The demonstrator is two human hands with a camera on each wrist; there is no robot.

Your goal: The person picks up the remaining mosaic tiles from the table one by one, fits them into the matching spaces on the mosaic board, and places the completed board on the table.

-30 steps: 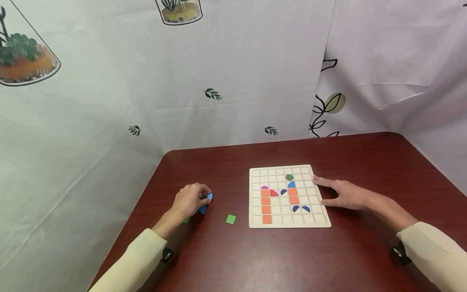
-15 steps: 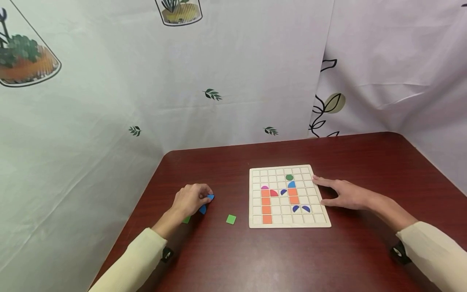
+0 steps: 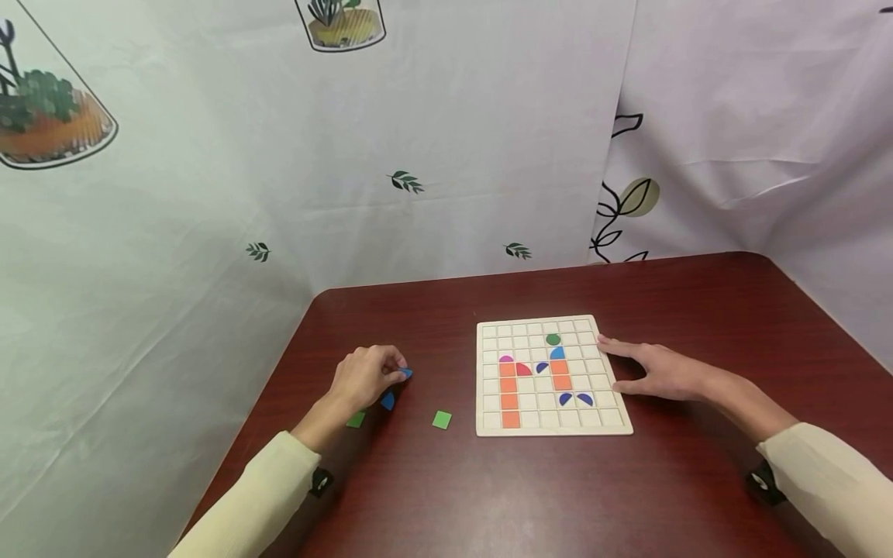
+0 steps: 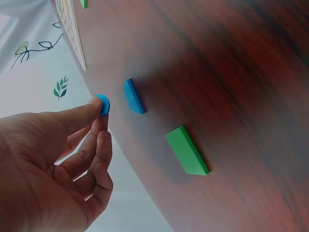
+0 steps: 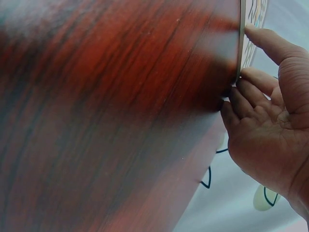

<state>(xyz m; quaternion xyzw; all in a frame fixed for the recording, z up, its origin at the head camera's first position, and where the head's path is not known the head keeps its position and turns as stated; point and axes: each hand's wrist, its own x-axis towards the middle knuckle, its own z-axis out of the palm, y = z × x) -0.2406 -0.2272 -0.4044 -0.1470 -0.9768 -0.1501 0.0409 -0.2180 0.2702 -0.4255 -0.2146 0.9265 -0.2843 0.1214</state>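
Note:
Between thumb and fingertips, my left hand (image 3: 364, 377) pinches a small blue piece with a curved edge (image 4: 104, 105), partly covered by the fingers. A second blue piece (image 4: 133, 97) lies on the table just below that hand. Closer to the left wrist is a green square tile (image 4: 186, 151). My right hand (image 3: 666, 372) rests at the right edge of the cream grid board (image 3: 607, 403), thumb and index finger extended and touching its rim. Orange squares (image 3: 510, 401) form two columns on the board, among blue, red, pink and green shapes.
Another green square (image 3: 442, 419) lies between the left hand and the board. The dark red table (image 3: 544, 496) ends at a back edge, with a patterned white cloth (image 3: 453, 139) hanging behind and at the sides.
The blue piece has turned in my left fingers, from showing its broad face to a thinner sliver. That hand has shifted very slightly up and right. My right hand and the board stay put.

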